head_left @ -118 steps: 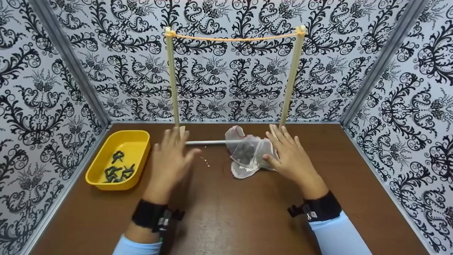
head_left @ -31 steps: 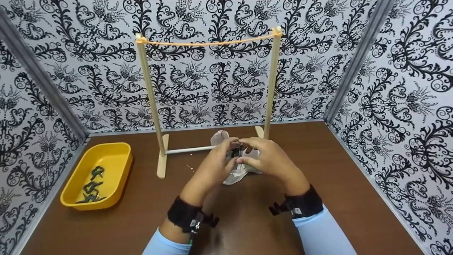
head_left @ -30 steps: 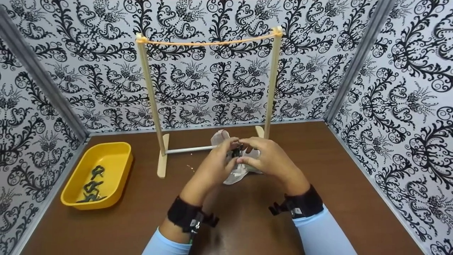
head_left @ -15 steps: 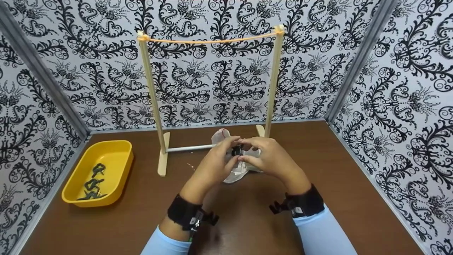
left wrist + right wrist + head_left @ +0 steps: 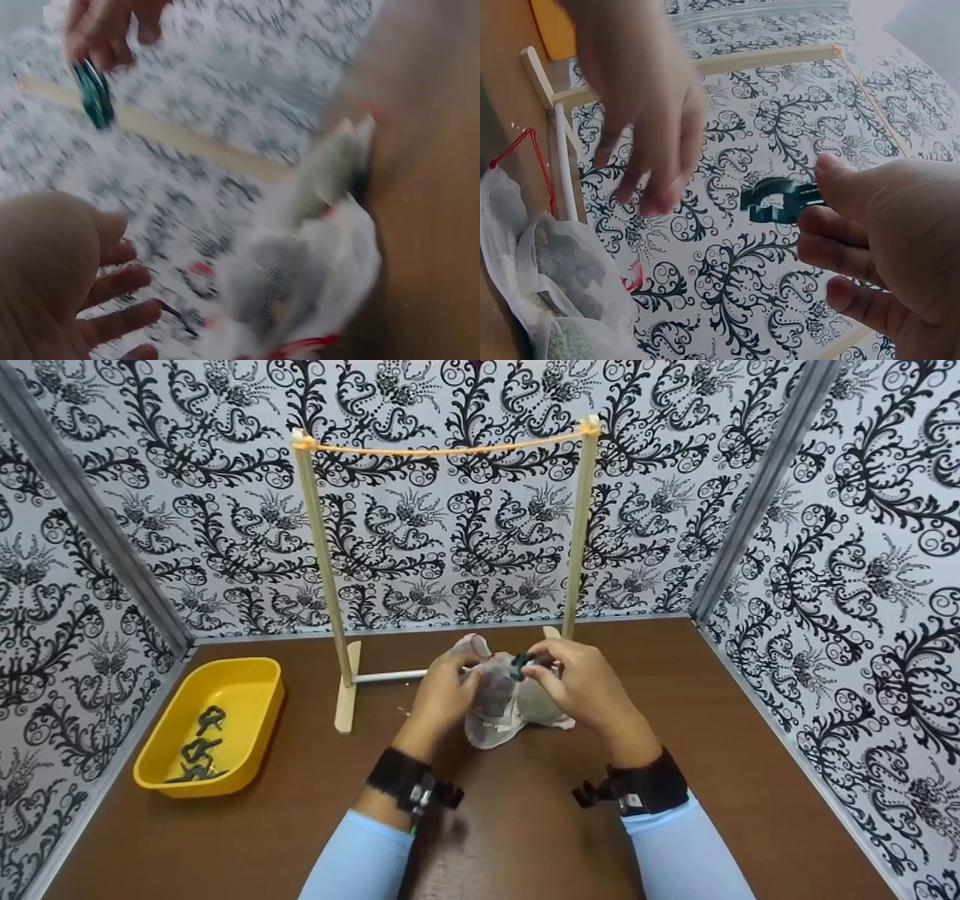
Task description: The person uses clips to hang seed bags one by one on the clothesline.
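Observation:
Between the thumb and fingers of my right hand (image 5: 589,682) is a dark green spring clip (image 5: 776,201), its round jaws pointing away from the palm. My left hand (image 5: 442,690) is a short way to the left, fingers loosely bent and apart from the clip, as the left wrist view shows. Below both hands lie white mesh drawstring bags (image 5: 495,724) with red cords; dark and greenish contents show through the mesh. The left wrist view is blurred.
A yellow tray (image 5: 266,727) at the left holds several dark green clips (image 5: 199,750). Behind the bags stands a wooden frame (image 5: 324,562) with an orange string (image 5: 450,451) across its top and a white rod (image 5: 390,676) low down. Patterned walls enclose the table.
Earlier both hands were apart and open, then met around a dark clip. Since half a second ago my left hand has let go and moved left; the clip stays in my right hand.

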`<state>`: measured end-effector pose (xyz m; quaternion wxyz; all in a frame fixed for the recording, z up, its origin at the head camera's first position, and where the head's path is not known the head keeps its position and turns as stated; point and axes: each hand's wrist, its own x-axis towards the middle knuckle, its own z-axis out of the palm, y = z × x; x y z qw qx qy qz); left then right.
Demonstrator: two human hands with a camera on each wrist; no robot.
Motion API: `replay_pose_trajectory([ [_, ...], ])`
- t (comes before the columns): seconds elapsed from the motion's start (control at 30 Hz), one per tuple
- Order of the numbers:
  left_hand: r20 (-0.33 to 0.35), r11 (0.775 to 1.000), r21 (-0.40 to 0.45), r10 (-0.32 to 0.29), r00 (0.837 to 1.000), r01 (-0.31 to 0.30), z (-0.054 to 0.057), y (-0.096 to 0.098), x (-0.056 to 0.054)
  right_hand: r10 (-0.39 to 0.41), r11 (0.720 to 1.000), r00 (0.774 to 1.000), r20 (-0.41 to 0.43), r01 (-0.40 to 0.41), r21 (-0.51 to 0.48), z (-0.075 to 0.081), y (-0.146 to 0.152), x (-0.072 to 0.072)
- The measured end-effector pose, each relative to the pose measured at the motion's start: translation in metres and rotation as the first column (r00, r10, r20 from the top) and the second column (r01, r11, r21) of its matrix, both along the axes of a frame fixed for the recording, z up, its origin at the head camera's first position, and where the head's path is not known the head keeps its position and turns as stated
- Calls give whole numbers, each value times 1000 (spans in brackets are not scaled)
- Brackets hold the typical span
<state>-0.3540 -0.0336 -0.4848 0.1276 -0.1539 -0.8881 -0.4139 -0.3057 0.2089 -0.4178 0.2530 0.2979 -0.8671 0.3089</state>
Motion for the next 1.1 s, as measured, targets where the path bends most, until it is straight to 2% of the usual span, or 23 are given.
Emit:
replay_pose_trajectory([
  [0.1,58,997,-46,57,997,-54,-11,7,-17,-24,1000,1000,-14,24,-12,-3,2,-2],
  [0.2,118,992,-107,73,990,-61,-17,15,-28,-46,999,998,-31,45,-6,-5,2,-4],
  [0.37,205,986,-157,88,975,-56,-20,27,-38,-45,999,998,-51,45,-4,-7,1,-6],
  [0.5,219,981,-179,119,968,-80,-21,32,-39,-27,1000,998,-50,27,1,-8,0,-6],
  [0.6,225,987,-131,116,967,-88,-24,33,-40,-32,999,998,-59,33,10,-7,-1,-6],
  [0.7,234,997,-20,82,969,-80,-32,29,-49,-40,999,997,-63,41,10,-6,0,-6],
  [0.8,202,996,74,37,979,-53,-59,25,-75,-50,999,997,-59,50,6,-6,1,-6],
  [0.87,173,993,114,20,985,-40,-72,22,-88,-51,999,997,-54,51,5,-5,2,-6],
  [0.93,142,989,150,-8,990,-14,-67,20,-86,-54,999,997,-48,54,5,-5,3,-6],
  [1.0,126,982,189,-36,991,12,-45,17,-69,-58,998,997,-51,58,3,-5,5,-7],
  [1.1,122,972,233,-50,991,21,-5,13,-39,-65,998,997,-47,65,2,-5,7,-7],
])
